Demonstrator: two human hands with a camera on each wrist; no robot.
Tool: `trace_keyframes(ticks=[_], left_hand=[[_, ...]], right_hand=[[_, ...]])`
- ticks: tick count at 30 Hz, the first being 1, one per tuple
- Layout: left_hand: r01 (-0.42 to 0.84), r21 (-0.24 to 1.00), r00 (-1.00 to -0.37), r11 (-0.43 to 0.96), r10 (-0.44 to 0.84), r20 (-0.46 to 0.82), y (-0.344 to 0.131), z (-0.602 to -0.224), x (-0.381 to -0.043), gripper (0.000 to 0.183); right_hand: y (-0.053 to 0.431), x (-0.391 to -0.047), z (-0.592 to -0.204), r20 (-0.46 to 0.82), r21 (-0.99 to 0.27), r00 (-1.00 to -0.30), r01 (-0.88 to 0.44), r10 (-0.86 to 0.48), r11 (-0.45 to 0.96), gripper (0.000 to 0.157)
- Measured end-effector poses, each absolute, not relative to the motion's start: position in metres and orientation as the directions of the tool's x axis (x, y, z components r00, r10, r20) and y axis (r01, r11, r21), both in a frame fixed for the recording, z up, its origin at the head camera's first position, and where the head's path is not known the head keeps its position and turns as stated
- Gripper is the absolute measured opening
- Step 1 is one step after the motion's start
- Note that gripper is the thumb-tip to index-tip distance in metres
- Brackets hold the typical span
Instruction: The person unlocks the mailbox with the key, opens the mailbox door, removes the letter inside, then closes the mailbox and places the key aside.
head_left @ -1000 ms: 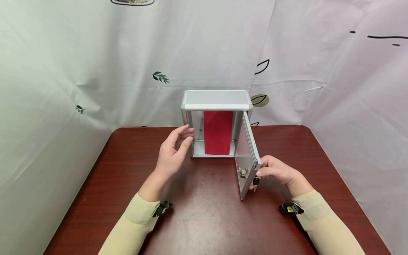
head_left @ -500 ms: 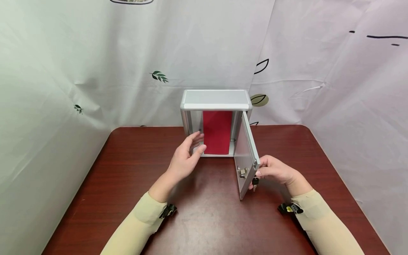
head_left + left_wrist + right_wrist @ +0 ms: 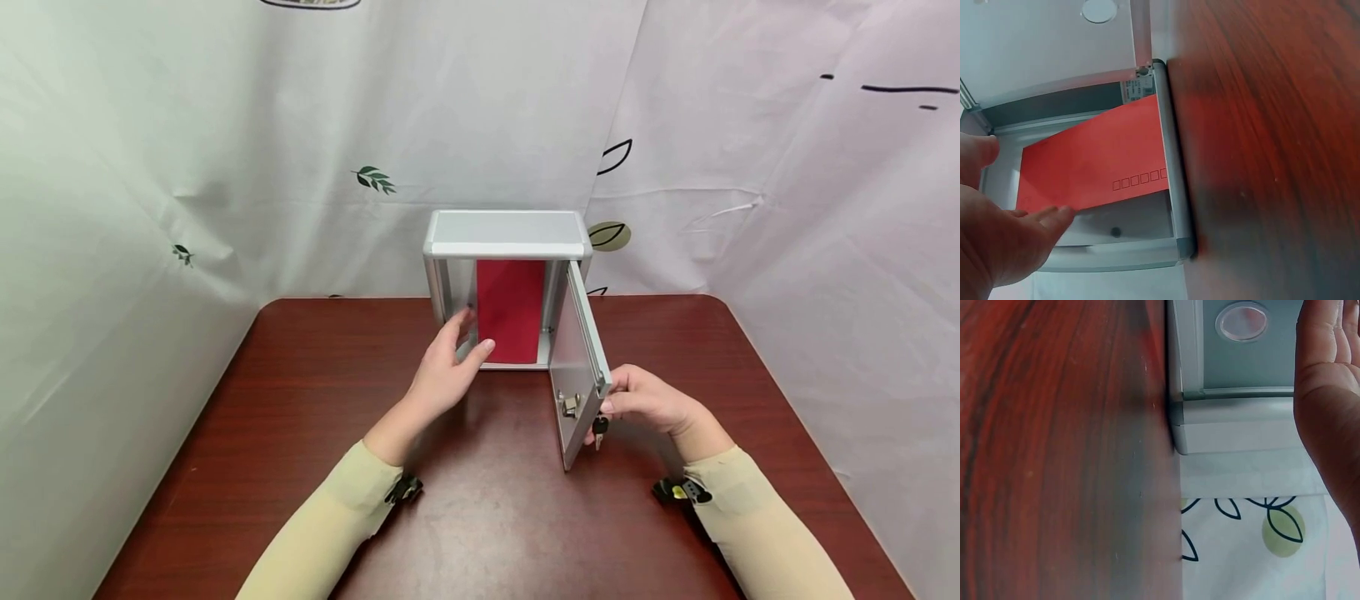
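Observation:
A silver metal box (image 3: 510, 233) stands upright at the back of the table, its door (image 3: 581, 358) swung out toward me on the right. Inside leans a red envelope (image 3: 512, 312) with a row of small printed squares, seen in the left wrist view. My left hand (image 3: 444, 371) is at the box's opening, fingers apart and thumb spread, with the fingertips overlapping the envelope's edge in the left wrist view. My right hand (image 3: 652, 404) holds the door's free edge near the lock (image 3: 571, 406). A key (image 3: 599, 429) with a black head hangs there.
The dark red wooden table (image 3: 330, 375) carries the box. White printed cloth (image 3: 480, 108) hangs behind it and along both sides. A round clear window (image 3: 1242, 322) shows in the door in the right wrist view.
My left hand has moved right, from beside the box's left edge to the front of its opening near the envelope. The right hand and the door have stayed put.

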State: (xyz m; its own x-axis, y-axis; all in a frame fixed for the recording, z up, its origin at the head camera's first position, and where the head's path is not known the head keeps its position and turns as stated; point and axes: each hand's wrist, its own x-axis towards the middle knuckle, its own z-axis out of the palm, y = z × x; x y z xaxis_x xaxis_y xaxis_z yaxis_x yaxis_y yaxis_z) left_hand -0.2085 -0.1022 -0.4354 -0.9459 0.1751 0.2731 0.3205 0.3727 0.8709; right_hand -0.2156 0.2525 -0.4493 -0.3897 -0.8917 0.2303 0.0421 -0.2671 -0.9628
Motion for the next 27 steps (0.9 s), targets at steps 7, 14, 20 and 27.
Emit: trace_keyframes(ticks=[7, 14, 20, 27], left_hand=[[0.229, 0.861, -0.973, 0.454, 0.099, 0.207, -0.091, -0.436, -0.219, 0.086], [0.194, 0.872, -0.980, 0.449, 0.055, 0.189, -0.081, -0.436, -0.227, 0.090], [0.202, 0.883, -0.979, 0.425, 0.050, 0.200, -0.078, -0.438, -0.237, 0.087], [0.221, 0.890, -0.975, 0.400, 0.060, 0.215, -0.075, -0.442, -0.249, 0.085]], right_hand=[[0.253, -0.215, -0.449, 0.228, -0.961, -0.398, 0.056, -0.889, -0.272, 0.040], [0.254, -0.214, -0.449, 0.199, -0.968, -0.419, 0.057, -0.886, -0.245, 0.038], [0.254, -0.213, -0.448, 0.183, -0.972, -0.430, 0.055, -0.884, -0.227, 0.037], [0.254, -0.213, -0.448, 0.180, -0.973, -0.434, 0.052, -0.882, -0.224, 0.038]])
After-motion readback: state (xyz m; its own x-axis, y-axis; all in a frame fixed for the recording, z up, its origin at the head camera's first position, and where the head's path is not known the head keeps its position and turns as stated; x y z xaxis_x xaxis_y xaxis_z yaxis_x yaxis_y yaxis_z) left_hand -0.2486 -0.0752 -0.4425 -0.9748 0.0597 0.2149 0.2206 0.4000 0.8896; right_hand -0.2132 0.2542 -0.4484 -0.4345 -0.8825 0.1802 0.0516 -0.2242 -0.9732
